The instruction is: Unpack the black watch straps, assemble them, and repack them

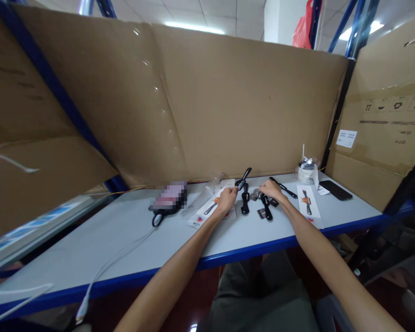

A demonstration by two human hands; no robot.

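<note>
My left hand is closed on a black-handled peeler, its slotted metal blade near my fingers and its handle tilted up to the right. Over a small pile of grey, flat pieces, my right hand has its fingers pinched together; what they hold, if anything, is hidden. Between my hands lies another black peeler on the table. A black-handled tool rests just below my right hand, and a long black tool lies to its right. Printed cards in clear packaging sit under and beside my left hand.
A printed card with a peeler picture and a black phone lie at the right. Behind them stands a plastic-wrapped cup. A blurred device with a white cable is at left. Cardboard walls enclose the table.
</note>
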